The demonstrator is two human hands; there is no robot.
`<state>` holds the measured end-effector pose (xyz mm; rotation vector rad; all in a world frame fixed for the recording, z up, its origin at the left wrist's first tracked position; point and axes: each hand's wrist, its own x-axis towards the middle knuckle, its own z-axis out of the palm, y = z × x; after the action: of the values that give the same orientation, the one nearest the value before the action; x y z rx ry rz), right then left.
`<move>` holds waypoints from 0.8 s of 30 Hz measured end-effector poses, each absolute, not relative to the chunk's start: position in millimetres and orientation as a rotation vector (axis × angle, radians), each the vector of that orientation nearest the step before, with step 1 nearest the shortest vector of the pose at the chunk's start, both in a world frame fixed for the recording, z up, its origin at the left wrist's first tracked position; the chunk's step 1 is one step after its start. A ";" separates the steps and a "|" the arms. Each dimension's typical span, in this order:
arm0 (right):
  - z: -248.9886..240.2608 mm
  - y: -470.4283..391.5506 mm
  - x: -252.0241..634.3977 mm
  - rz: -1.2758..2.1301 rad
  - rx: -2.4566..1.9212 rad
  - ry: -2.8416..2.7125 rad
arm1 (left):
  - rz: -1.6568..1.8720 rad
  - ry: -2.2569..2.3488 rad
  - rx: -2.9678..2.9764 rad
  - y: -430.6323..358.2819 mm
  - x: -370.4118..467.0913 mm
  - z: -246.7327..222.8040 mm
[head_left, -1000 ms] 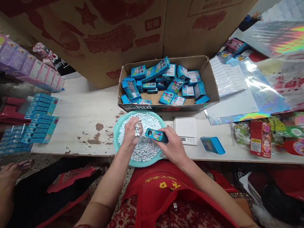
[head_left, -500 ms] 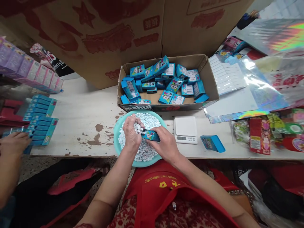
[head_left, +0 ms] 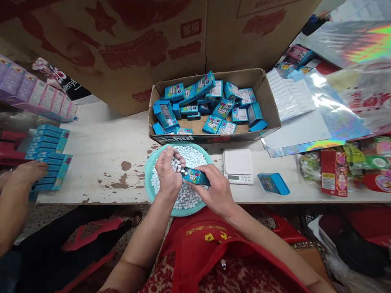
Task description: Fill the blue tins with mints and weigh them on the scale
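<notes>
Over the bowl (head_left: 148, 181), the left hand (head_left: 168, 174) has its fingers curled around white candies (head_left: 177, 164) at one end of a blue box (head_left: 194, 176), which the right hand (head_left: 218, 188) clamps between thumb and fingers. A scale (head_left: 238, 162) lies just right of the bowl, and a carton (head_left: 244, 137) holding more boxes (head_left: 223, 108) stands behind the bowl.

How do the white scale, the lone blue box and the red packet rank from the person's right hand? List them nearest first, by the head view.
From the right hand:
1. White scale: just beyond the hand, to its right.
2. Lone blue box: farther right, past the scale.
3. Red packet: farthest right, beside other packages.
</notes>
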<state>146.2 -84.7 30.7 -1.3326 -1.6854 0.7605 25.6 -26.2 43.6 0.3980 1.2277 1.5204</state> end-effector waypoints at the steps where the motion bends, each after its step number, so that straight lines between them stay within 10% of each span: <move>1: 30.7 -84.7 146.4 0.764 -1.327 -1.681 | 1.518 1.227 0.404 -26.3 26.0 43.9; 24: 30.8 -85.9 145.2 0.776 -1.243 -1.610 | 1.570 1.270 0.574 -29.6 30.2 46.4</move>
<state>145.2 -85.9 30.8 -1.2430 -1.6104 0.7757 30.2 -29.6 46.4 0.5736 1.2699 1.5702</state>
